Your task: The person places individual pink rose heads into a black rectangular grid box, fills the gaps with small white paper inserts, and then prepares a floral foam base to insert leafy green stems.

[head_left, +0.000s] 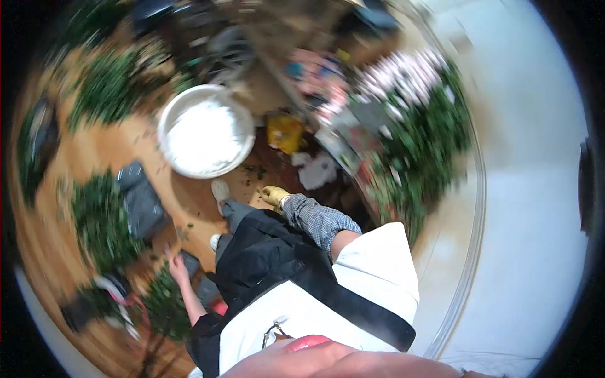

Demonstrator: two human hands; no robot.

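Note:
The picture is motion-blurred. My right hand (pixel 275 196) wears a yellow glove and a checked sleeve cover; it hangs in front of my black apron (pixel 265 258), fingers curled, with nothing clearly in it. My left hand (pixel 177 268) is bare and reaches down at the left, next to a bunch of green foliage (pixel 165 302); whether it grips the stems is too blurred to tell. My shoes (pixel 220 189) stand on the wooden floor (pixel 189 208).
A round white tub (pixel 205 129) stands ahead of my feet. A yellow bag (pixel 285 132) and white paper (pixel 318 170) lie beside it. Green bunches (pixel 101 220) and grey bundles (pixel 142 201) lie at the left. Pink-white flowers (pixel 403 75) with leaves fill the right.

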